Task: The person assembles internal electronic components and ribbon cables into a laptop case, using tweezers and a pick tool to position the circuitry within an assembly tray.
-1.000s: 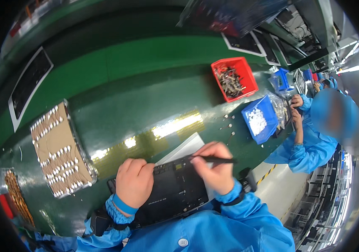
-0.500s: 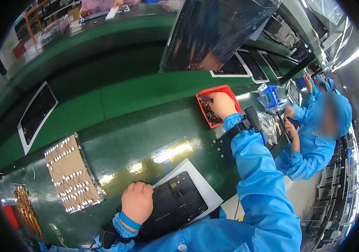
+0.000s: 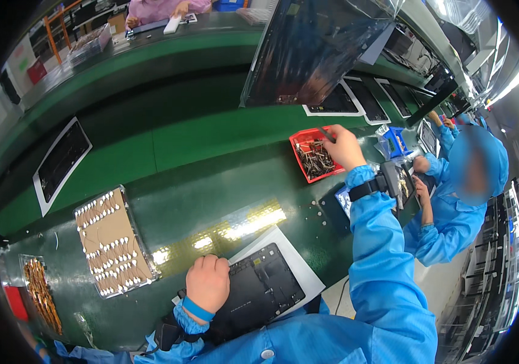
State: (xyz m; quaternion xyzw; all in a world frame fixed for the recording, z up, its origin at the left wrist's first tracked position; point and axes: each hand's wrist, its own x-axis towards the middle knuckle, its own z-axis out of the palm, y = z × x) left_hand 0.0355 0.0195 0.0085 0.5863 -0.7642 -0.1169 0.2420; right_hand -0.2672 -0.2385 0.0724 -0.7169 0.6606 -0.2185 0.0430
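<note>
My right hand (image 3: 347, 148) is closed on dark tweezers (image 3: 326, 134) at the right rim of a red bin (image 3: 297, 159). Small dark and copper-coloured parts (image 3: 316, 159) fill this bin. Close to my body, a black tablet housing (image 3: 263, 287) lies tilted on a white sheet (image 3: 308, 272), its inner side up. My left hand (image 3: 208, 283), a blue band around its wrist, rests at the housing's upper left edge. Its fingers are curled closed, and whatever they hold, if anything, is hidden beneath them.
A tray of white-tipped wires (image 3: 112, 238) lies left, beyond it orange-brown strips (image 3: 42, 294). Yellow tape (image 3: 217, 235) crosses the green bench. A bagged dark panel (image 3: 314, 54) hangs overhead. Tablet panels (image 3: 62, 162) lie on the green belt. A blue-clad co-worker (image 3: 462, 194) works at right.
My right hand has drawn back from inside the red bin to its right rim, bringing the tweezers with it. More of the bin's contents show. The whole view has shifted slightly.
</note>
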